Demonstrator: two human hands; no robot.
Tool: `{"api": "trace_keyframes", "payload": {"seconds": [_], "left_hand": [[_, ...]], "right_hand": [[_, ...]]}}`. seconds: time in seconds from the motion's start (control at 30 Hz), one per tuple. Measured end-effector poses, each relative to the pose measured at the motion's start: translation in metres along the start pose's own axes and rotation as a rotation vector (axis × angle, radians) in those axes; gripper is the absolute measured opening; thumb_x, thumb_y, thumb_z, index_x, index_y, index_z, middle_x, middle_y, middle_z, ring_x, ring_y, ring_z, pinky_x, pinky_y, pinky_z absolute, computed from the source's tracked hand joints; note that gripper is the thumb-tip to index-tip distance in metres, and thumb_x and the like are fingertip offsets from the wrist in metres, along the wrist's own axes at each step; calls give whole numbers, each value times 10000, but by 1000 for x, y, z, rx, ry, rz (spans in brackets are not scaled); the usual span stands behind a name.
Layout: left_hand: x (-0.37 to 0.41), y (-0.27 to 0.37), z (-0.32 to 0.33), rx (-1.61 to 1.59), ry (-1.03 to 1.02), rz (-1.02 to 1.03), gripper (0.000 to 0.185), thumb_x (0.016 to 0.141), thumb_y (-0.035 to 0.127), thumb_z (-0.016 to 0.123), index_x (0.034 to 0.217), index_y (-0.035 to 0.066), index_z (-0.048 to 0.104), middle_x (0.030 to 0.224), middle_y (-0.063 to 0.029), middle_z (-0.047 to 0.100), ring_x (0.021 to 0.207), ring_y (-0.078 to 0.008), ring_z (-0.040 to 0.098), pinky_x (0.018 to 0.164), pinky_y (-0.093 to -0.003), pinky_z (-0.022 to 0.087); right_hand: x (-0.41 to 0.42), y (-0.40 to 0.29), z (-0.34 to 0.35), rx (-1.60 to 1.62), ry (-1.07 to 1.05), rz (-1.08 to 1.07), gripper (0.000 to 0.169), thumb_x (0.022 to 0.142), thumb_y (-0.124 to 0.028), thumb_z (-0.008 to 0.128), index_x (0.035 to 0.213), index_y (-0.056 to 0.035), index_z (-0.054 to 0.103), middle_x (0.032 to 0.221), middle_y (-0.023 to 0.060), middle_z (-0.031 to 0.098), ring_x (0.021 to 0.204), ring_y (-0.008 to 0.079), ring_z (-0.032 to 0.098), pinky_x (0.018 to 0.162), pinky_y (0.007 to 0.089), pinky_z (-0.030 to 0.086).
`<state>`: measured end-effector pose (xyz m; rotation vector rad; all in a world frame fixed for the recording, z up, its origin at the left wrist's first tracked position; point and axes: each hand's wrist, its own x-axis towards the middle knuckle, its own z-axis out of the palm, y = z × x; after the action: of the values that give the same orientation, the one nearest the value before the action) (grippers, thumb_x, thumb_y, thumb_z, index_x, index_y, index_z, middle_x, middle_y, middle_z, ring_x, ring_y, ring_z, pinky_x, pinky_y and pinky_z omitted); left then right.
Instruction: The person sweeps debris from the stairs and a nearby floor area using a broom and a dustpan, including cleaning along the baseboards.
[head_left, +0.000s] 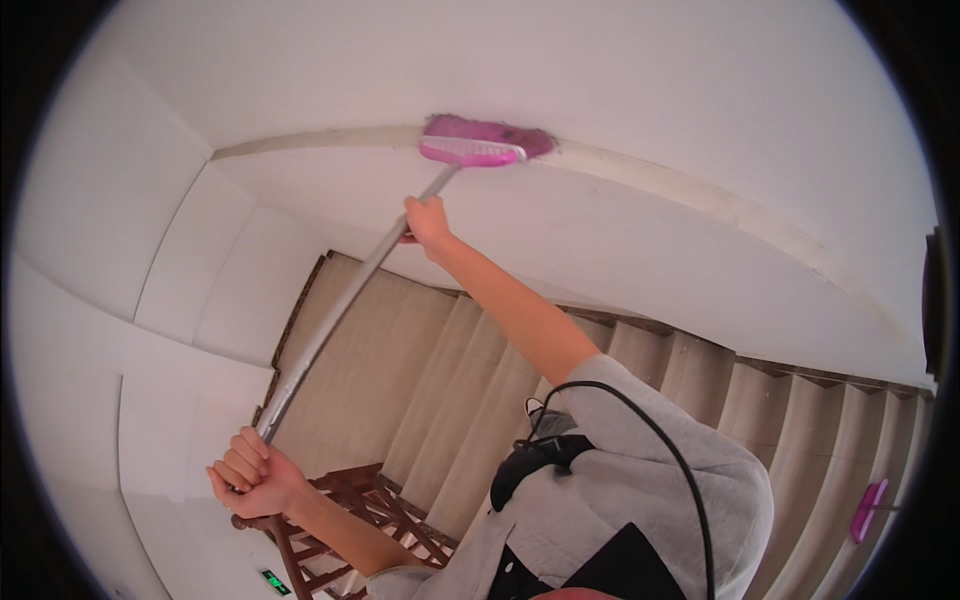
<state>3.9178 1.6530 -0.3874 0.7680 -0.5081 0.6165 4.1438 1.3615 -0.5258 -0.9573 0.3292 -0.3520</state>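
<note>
A broom with a pink head (472, 154) and a long metal handle (330, 322) slants up across the view. Its purple bristles (487, 133) rest against a narrow wall ledge (697, 184), spreading over the white wall above. My left hand (255, 472) is closed around the lower end of the handle. Farther up, not far below the broom head, my right hand (427, 225) grips the same handle with the arm stretched out.
Tiled stairs (675, 367) run along the wall beside a landing (352, 322). A brown wooden railing (352, 495) stands below my left forearm. Another pink cleaning-tool head (870, 511) is at the far right on the steps. A lit green sign (276, 582) shows low at left.
</note>
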Motion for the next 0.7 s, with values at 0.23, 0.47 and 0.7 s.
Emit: {"api": "trace_keyframes", "payload": {"seconds": [0.23, 0.47, 0.7], "left_hand": [[9, -26, -36, -13, -114, 84, 430, 917, 98, 322, 519, 175, 180, 448, 22, 142, 467, -118, 147, 487, -267, 229], [0, -45, -51, -74, -236, 114, 409, 907, 76, 339, 533, 171, 204, 449, 16, 175, 463, -115, 181, 505, -273, 232], [-12, -50, -81, -59, -417, 164, 408, 885, 35, 337, 531, 175, 191, 460, 5, 178, 477, -119, 194, 526, -281, 255]], "right_hand": [[12, 19, 12, 197, -59, -48, 330, 867, -152, 461, 982, 106, 290, 774, 170, 518, 550, 221, 567, 479, 338, 512], [46, 37, 12, 209, -114, -176, 271, 848, -169, 476, 907, 57, 340, 728, 142, 510, 531, 200, 549, 422, 321, 470], [55, 57, 11, 348, -208, -215, 284, 840, -170, 487, 850, 71, 337, 662, 123, 473, 491, 187, 510, 413, 314, 458]]}}
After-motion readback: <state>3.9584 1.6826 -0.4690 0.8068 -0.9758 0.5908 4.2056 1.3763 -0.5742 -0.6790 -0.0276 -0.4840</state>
